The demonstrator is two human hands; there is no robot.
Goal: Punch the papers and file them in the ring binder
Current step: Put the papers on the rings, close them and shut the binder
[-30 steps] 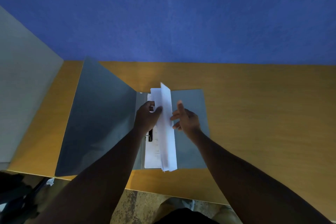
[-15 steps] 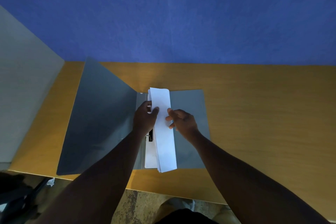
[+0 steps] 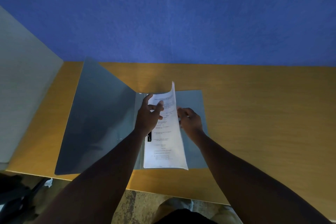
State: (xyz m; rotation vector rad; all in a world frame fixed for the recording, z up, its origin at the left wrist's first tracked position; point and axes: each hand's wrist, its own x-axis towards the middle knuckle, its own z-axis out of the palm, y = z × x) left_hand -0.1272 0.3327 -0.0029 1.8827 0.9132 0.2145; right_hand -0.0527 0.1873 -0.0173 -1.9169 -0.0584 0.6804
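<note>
Left hand (image 3: 148,114): on the printed top sheet near the binding edge, thumb and fingers bent over the paper, pressing or pinching it there (which of the two cannot be told).

Right hand (image 3: 190,120): fingers curled round the free edge of the papers (image 3: 166,140), lifting it. Half a second ago that edge lay folded over toward the spine; now it stands up and curves, and the printed face shows.

Papers: in the open ring binder (image 3: 101,114), on its right leaf beside the spine; a dark clip part (image 3: 149,137) shows below the left wrist.

Judgement: sheets appear already seated on the mechanism; laying them flat and closing the cover remain.

Worktop (image 3: 263,114): wooden, carrying the binder; blue wall behind.
</note>
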